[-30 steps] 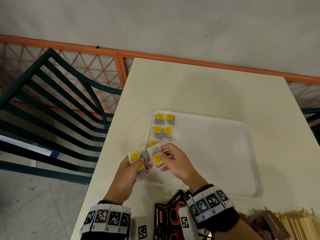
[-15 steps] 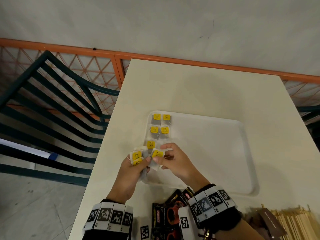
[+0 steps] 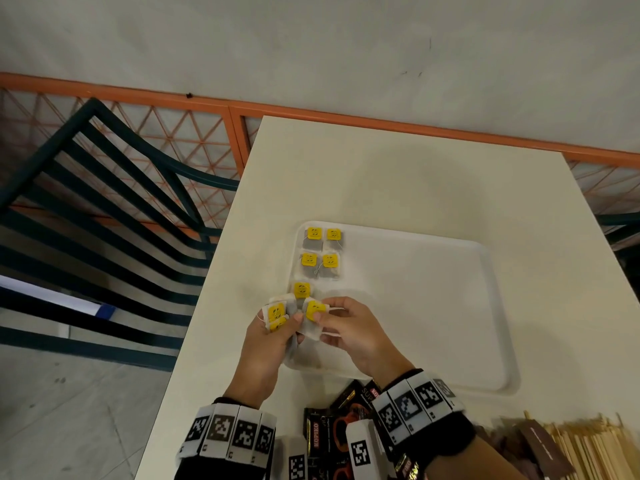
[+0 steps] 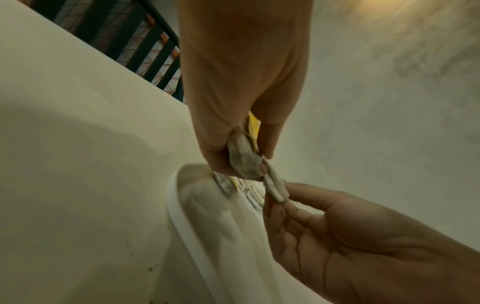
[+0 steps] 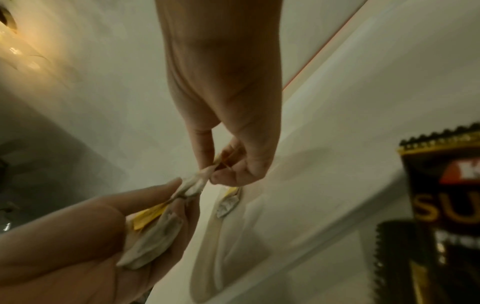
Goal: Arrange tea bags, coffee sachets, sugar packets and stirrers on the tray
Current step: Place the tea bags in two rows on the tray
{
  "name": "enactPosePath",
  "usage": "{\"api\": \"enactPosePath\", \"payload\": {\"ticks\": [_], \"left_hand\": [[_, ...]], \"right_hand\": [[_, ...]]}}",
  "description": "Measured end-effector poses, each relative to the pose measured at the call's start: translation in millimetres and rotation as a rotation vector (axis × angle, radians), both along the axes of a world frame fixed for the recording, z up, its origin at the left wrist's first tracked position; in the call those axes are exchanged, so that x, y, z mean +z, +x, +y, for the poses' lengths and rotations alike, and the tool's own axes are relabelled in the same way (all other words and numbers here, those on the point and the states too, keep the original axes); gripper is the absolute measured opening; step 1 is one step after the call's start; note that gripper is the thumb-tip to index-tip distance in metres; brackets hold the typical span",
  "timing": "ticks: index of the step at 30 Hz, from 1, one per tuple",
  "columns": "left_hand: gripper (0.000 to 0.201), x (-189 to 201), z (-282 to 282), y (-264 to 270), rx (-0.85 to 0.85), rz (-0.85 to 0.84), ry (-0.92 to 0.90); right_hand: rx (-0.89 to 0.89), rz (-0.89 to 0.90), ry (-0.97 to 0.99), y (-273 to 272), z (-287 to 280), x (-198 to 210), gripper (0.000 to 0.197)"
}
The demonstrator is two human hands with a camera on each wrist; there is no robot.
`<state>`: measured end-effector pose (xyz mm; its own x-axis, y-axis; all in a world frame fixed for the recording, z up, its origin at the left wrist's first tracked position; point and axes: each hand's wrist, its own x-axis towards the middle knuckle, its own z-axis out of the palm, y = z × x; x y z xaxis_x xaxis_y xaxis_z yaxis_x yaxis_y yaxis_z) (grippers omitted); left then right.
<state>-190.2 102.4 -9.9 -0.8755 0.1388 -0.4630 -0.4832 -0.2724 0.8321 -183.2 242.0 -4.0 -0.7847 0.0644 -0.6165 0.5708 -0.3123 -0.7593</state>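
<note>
Shifted since a second ago: your right hand (image 3: 349, 332) has turned its pinched tea bag (image 3: 314, 315), tag up, beside the left hand (image 3: 268, 344), whose grip clasps spare bags (image 3: 278, 315). Five bags lie on tray (image 3: 450, 306); the vacant slot sits just ahead, beside the fifth bag (image 3: 302, 289). Counter (image 3: 398, 174): coffee sachets (image 3: 332, 427), stirrers (image 3: 588, 448).

Cream table (image 3: 398, 174) bears tray (image 3: 491, 306), coffee sachets (image 3: 322, 431), stirrers (image 3: 588, 448).

Most of the tray (image 3: 433, 306) is left bare – tea bags (image 3: 320, 251) are laid only along its left side, and coffee sachets (image 3: 325, 431) and stirrers (image 3: 588, 448) are piled just past its near edge
</note>
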Motion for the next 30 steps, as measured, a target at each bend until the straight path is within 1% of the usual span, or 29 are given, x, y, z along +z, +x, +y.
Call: {"api": "enactPosePath", "payload": {"ticks": [2,5,7,9,12,16,23,25,30], "left_hand": [[0.012,0.8,0.0,0.0,-0.004,-0.011,-0.009],[0.016,-0.6,-1.5,-2.8,0.035,-0.105,0.04],[0.017,0.7,-2.4,-4.3,0.066,-0.161,0.102],[0.02,3.2,-3.3,-4.8,0.075,-0.191,0.128],[0.022,7.8,-4.5,-2.9,0.01,-0.164,0.108],[0.022,10.8,-5.0,0.8,-0.013,-0.145,0.066],[0.025,13.7,-5.6,2.8,-0.027,-0.155,0.083],[0.022,14.9,-4.7,3.0,-0.015,-0.167,0.094],[0.021,16.9,-4.0,5.1,-0.01,-0.167,0.096]], "right_hand": [[-0.046,0.028,0.056,-5.4,2.8,-2.1,0.013],[-0.059,0.05,0.23,-15.7,8.6,-8.2,0.014],[-0.057,0.054,0.372,-22.4,12.5,-13.9,0.021],[-0.07,0.061,0.471,-27.1,14.3,-17.9,0.026],[-0.076,0.073,0.566,-31.3,13.6,-22.7,0.032],[-0.007,0.132,0.736,-32.7,11.5,-28.2,0.037],[0.073,0.158,0.947,-37.1,7.4,-34.3,0.037],[0.106,0.148,0.999,-35.5,8.2,-31.8,0.034],[0.146,0.195,1.05,-27.9,10.3,-25.8,0.026]]}}
